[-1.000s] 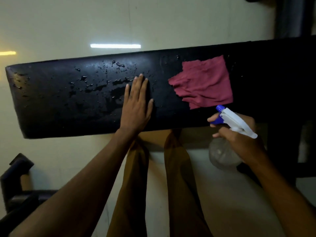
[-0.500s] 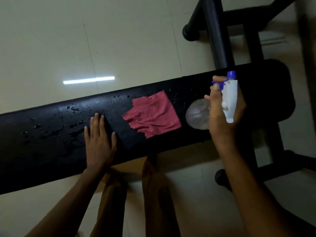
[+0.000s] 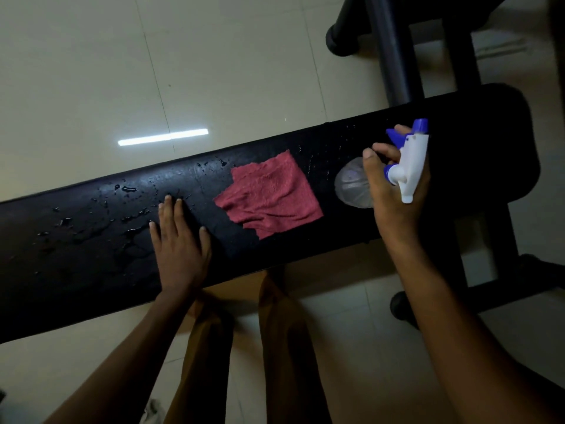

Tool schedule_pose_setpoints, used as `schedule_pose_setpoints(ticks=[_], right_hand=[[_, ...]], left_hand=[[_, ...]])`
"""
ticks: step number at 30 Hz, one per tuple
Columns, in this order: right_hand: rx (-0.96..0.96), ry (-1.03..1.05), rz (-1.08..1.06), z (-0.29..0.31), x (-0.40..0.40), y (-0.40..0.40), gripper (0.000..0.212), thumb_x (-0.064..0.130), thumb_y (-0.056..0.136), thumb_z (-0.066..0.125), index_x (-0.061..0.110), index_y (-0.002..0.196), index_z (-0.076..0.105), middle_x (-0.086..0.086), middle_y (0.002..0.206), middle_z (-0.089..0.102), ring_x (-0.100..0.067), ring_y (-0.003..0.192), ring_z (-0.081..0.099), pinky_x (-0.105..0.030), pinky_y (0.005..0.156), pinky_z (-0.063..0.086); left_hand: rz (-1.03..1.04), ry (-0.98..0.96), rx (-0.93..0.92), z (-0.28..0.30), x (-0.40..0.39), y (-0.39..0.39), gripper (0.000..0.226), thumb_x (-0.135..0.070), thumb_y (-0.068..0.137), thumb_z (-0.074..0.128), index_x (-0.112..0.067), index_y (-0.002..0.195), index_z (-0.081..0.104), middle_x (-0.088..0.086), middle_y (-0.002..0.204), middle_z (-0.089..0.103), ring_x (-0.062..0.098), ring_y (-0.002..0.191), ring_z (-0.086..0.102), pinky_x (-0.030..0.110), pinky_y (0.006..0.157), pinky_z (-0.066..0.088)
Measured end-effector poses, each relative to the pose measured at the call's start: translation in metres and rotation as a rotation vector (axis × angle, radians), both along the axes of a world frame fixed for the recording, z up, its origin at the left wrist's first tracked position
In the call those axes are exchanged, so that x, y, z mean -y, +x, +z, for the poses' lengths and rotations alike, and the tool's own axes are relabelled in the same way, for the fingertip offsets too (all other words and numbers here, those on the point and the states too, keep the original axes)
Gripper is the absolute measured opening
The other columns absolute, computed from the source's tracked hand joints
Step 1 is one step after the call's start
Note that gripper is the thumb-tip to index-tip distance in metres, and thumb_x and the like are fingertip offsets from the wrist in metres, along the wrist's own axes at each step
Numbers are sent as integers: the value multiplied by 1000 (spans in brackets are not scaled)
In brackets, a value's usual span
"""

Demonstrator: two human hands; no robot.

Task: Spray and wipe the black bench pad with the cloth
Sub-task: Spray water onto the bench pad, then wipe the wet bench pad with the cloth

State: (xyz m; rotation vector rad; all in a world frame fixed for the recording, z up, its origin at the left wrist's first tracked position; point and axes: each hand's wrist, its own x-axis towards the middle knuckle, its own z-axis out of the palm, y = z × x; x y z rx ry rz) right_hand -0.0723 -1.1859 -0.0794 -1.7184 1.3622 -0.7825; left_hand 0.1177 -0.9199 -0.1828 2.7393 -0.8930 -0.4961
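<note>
Black bench pad [image 3: 91,255], glossy with wet droplets. Dull red cloth [image 3: 270,195], wrinkled. Spray bottle [image 3: 406,166]: white head, blue nozzle and trigger, clear body. Cream tiled floor [image 3: 91,71]. Brown-ochre trousers [image 3: 284,347]. Black frame tubes [image 3: 394,56].

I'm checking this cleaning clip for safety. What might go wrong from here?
1. The left hand presses flat on the wet bench pad among droplets; it may slip.
2. The right hand aims the spray bottle near the pad's far edge, so mist may land on the tiled floor.
</note>
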Motion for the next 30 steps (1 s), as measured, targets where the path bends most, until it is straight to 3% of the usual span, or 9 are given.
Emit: schedule_pose_setpoints(ticks=[3,5,10,13,15,17,21,27,30], right_hand=[[-15,-42,-44,-5,-6,-5,53,34,88,74,17,131,48,-8,119,63,-16,110,64,-41,98,54],[-18,-53,-82,-6,-15,-10,55,32,88,74,12,133,49,-9,121,62,-10,110,62,-33,100,53],[-12,-38,-97,-4,-37,-23,62,14,86,75,20,139,43,21,130,55,-7,123,57,-42,106,49],[-50,51,-204,-5,-60,-31,62,10,87,69,16,142,40,2,137,53,-11,122,58,-38,105,50],[-43,126,-276,-8,-84,-36,53,6,86,62,21,133,44,-3,122,58,-9,106,62,-42,96,54],[-65,252,-188,-11,-113,-37,44,6,85,57,24,123,50,2,105,63,-7,92,63,-38,86,54],[-161,349,175,-12,-143,-12,39,4,94,61,27,125,58,6,104,66,-10,97,64,-34,88,56],[-396,61,406,-47,-94,68,36,22,98,62,21,134,60,1,122,58,-19,115,54,-30,87,48],[-605,-30,513,-65,-68,85,47,22,95,67,26,141,56,-7,142,48,-26,130,43,-38,99,48]], left_hand=[[10,0,-7,1,1,-1,67,-23,99,52,-1,156,24,18,167,17,31,156,12,52,126,6],[9,2,-9,1,2,-1,67,-23,99,51,-1,156,24,18,167,18,31,156,12,52,126,7],[19,4,-16,3,2,0,68,-22,100,55,-2,157,23,16,168,16,29,156,10,49,126,4],[22,7,-22,3,2,1,68,-24,100,53,-3,157,22,15,168,15,28,156,9,49,127,4],[27,7,-26,3,3,1,68,-24,99,53,-3,157,23,15,168,15,28,156,9,49,127,4],[34,-1,-34,3,4,1,68,-23,99,54,-3,157,24,16,168,16,29,156,10,50,127,5],[37,-13,-48,4,4,1,68,-23,99,54,-3,157,24,16,168,16,29,156,9,50,127,5],[14,-7,-51,5,0,3,68,-27,100,52,-5,158,23,14,169,13,27,157,7,49,127,3],[17,-18,-47,4,-1,3,68,-26,99,53,-5,157,24,13,168,14,28,157,9,49,127,5]])
